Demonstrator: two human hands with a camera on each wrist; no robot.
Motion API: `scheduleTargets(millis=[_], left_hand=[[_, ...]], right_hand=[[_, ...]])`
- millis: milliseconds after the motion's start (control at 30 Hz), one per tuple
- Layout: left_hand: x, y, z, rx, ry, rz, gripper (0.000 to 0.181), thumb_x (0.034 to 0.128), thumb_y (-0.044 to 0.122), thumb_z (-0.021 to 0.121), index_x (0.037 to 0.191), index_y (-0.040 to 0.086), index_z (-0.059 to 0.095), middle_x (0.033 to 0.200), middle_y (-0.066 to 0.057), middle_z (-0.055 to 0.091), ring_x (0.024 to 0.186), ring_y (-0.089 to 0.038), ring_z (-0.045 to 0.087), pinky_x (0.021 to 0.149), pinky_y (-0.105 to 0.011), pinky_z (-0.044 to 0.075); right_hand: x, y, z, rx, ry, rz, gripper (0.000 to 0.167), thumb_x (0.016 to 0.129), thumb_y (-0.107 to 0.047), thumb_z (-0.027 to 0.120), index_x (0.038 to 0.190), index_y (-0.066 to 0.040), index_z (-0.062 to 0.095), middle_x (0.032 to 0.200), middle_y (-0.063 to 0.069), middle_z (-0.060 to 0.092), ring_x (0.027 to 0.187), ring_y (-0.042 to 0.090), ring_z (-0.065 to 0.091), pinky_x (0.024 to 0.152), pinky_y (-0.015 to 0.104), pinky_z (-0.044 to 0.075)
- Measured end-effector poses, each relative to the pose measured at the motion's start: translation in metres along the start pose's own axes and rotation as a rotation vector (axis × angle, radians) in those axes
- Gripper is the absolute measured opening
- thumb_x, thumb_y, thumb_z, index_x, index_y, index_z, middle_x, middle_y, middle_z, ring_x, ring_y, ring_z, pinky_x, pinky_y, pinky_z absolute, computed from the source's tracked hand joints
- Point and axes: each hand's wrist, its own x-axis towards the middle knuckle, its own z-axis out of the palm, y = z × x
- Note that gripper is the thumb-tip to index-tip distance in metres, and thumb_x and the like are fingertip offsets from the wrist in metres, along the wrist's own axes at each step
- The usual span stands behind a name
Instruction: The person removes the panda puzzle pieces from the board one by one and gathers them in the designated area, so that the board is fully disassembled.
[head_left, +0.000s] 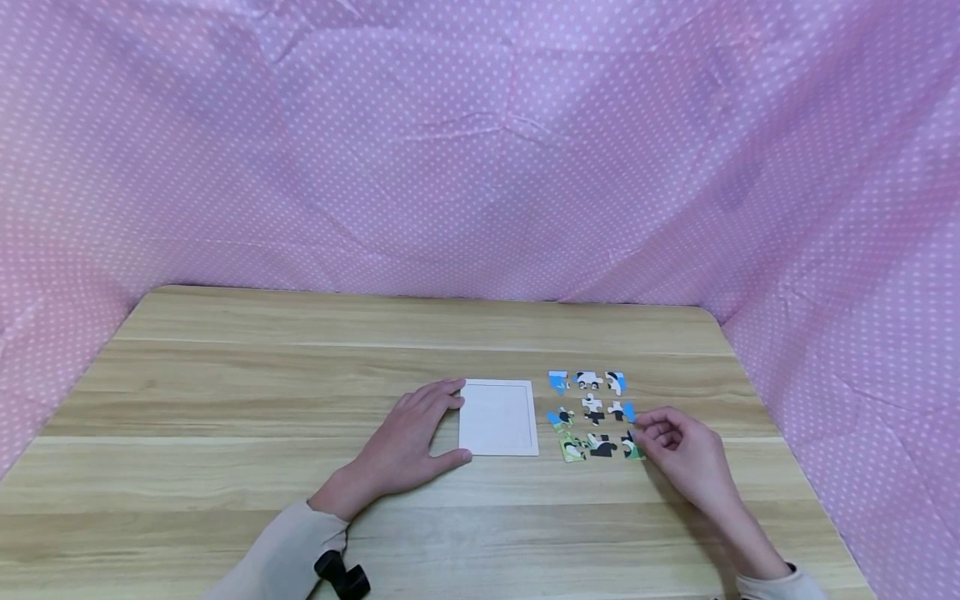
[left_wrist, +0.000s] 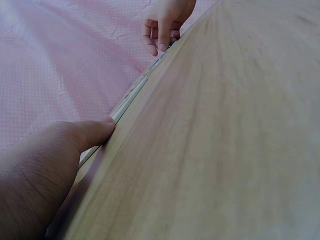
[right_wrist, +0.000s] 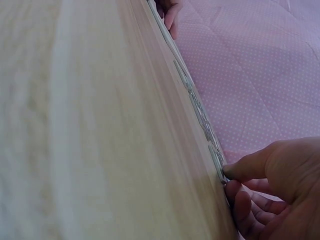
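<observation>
A white square puzzle tray (head_left: 498, 418) lies flat on the wooden table. Along its left edge rests my left hand (head_left: 408, 437), thumb and fingers extended and spread; the left wrist view shows the thumb (left_wrist: 95, 134) touching the rim. To the right of the tray, panda puzzle pieces (head_left: 592, 408) lie in three loose rows. My right hand (head_left: 686, 454) is at their right side, fingers bent, its thumb and forefinger at the lower right puzzle piece (head_left: 630, 448). In the right wrist view its thumb (right_wrist: 247, 167) meets a piece's edge; whether it pinches the piece is unclear.
The wooden table (head_left: 247, 375) extends to the left and behind the tray. A pink dotted cloth (head_left: 480, 167) hangs around the back and sides. A black device (head_left: 342, 575) is strapped at the left wrist.
</observation>
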Motion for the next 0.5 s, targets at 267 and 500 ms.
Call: scheduleTargets(millis=[267, 500], left_hand=[[-0.0004, 0.0009, -0.0007, -0.005, -0.002, -0.007, 0.072, 0.0953, 0.049, 0.083, 0.147, 0.004, 0.063, 0.174, -0.006, 0.045, 0.162, -0.030, 0.040, 0.129, -0.060, 0.034], [-0.0006, 0.0017, -0.0007, 0.012, -0.010, -0.008, 0.081, 0.0954, 0.052, 0.082, 0.155, 0.003, 0.057, 0.177, -0.009, 0.041, 0.162, -0.033, 0.038, 0.128, -0.061, 0.035]], right_hand=[[0.0010, -0.0001, 0.0001, 0.003, -0.004, 0.001, 0.017, 0.093, -0.002, 0.087, 0.108, -0.005, 0.080, 0.091, 0.003, 0.076, 0.077, 0.006, 0.065, 0.069, 0.019, 0.058], [0.0003, -0.0025, -0.0011, 0.005, -0.023, 0.015, 0.016, 0.096, -0.005, 0.085, 0.111, -0.006, 0.079, 0.092, 0.002, 0.075, 0.077, 0.008, 0.064, 0.069, 0.020, 0.056]])
